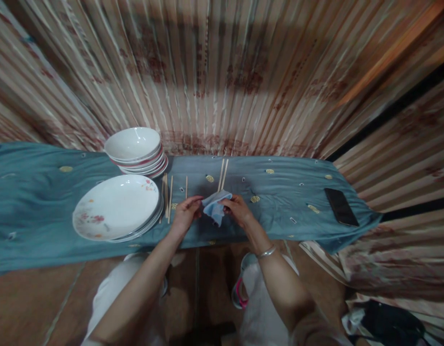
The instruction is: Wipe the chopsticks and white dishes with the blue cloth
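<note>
A light blue cloth (215, 207) is bunched between my hands above the table's front half. My right hand (238, 209) pinches its right side, fingers closed. At its left edge is my left hand (186, 212), fingers curled and the fingertips against the cloth. A pair of chopsticks (223, 174) juts out beyond the cloth, pointing away from me; their near ends are hidden by it. Left of my left hand lie several more chopsticks (170, 199). A single chopstick (187, 186) shows just behind that hand, its near end covered.
A stack of floral plates (117, 206) stands at the left, with a stack of white bowls (133, 144) behind it. A black phone (340, 206) lies at the right end of the teal tablecloth (279, 206). Patterned curtains (222, 86) hang along the back.
</note>
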Demonstrator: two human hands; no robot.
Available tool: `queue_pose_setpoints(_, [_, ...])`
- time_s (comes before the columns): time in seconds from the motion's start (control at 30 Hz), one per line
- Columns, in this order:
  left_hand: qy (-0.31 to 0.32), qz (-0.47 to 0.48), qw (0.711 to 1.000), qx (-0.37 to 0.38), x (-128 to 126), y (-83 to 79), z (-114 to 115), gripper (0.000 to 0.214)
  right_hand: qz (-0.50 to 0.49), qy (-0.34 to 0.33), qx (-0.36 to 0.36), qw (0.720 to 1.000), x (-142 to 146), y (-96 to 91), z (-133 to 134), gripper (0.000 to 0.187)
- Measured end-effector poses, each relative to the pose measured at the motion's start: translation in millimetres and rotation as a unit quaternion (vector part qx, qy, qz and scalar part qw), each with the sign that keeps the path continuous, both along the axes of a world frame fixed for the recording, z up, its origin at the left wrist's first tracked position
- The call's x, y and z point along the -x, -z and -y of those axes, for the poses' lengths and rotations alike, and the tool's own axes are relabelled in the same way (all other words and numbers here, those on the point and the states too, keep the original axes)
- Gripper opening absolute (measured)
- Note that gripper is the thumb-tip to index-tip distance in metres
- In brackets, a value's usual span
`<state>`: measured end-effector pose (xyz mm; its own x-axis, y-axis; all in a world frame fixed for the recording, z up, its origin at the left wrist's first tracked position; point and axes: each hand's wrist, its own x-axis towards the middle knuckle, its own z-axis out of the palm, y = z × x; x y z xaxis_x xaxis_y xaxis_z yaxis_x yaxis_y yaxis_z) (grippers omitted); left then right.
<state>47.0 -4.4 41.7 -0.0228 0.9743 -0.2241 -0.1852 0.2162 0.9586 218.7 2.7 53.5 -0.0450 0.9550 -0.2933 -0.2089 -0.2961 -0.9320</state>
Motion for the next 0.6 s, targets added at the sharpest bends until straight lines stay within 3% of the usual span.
queue_pose_setpoints(0.17, [-0.036,0.004,0.999,-0.009,0.0,-3.8,-2.2,0.036,0.022,-0.073,0.000,0.997,4.8,2.4,7.5,0.017])
queue_pose_setpoints(0.6, [0.032,0.040,0.998,0.042,-3.7,-5.6,1.3,0.040,0.061,-0.185,-0.002,0.981,11.2,8.5,17.5,0.021])
